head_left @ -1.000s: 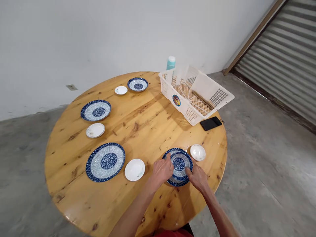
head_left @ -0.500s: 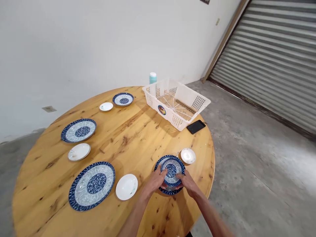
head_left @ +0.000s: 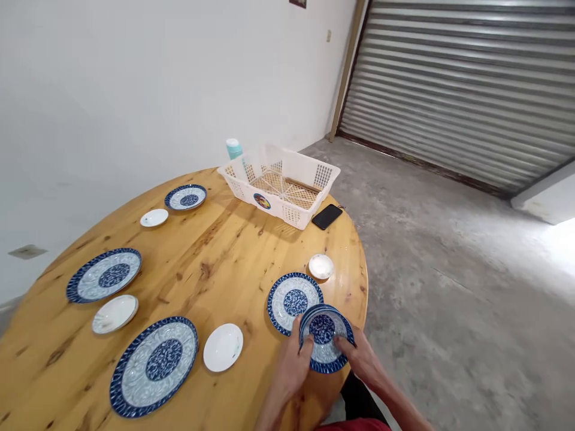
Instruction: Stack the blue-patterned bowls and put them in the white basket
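Observation:
Between my two hands is a stack of blue-and-white bowls (head_left: pixel 323 329), tilted toward me near the table's front right edge. The fingers of my left hand (head_left: pixel 293 360) wrap the stack's left side, thumb over the rim. From the right, my right hand (head_left: pixel 362 357) grips it with its thumb inside. How many bowls are nested cannot be told. Just beyond the stack lies a blue-rimmed plate (head_left: pixel 295 299), partly covered by it. A small white dish (head_left: pixel 321 266) sits behind that plate.
On the round wooden table (head_left: pixel 233 263) are more blue-rimmed plates (head_left: pixel 155 365) and white dishes (head_left: pixel 223 347) to the left. A white plastic basket (head_left: pixel 283 209) holding chopsticks, a black phone (head_left: pixel 327 216) and a teal bottle (head_left: pixel 233 148) are at the back.
My hands have lifted the bowls off the plate and brought them toward me and right, tilting them. The plate stays on the table. The view has turned right.

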Demonstrator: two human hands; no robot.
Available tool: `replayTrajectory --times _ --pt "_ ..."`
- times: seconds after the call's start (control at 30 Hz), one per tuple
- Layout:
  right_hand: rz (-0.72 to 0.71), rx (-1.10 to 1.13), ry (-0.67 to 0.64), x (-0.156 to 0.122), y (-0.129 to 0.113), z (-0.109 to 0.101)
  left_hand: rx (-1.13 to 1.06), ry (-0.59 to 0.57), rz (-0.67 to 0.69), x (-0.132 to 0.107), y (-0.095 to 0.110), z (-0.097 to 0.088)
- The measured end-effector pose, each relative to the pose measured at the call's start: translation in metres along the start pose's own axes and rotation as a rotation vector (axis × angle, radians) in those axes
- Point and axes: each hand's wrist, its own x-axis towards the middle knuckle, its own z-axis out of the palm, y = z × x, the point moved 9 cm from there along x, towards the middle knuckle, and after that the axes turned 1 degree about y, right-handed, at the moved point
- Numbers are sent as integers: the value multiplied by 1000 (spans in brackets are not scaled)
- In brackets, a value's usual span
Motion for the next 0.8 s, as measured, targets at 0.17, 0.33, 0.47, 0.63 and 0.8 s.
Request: replayTrajectory --times 0.17,0.33,0.47,0.63,0.8 --pt "91 1 71 -33 50 -58 98 -100 -11 -7 4 73" --pt "165 -26 152 -57 91 -154 152 -187 37 -6 34 173" --pt "223 -60 178 -78 114 -242 163 -296 46 -7 68 262" --pt "225 -89 223 -101 130 -337 190 -422 93 -4 118 354" --pt "245 -90 312 -105 146 -390 231 -439 161 6 154 396"
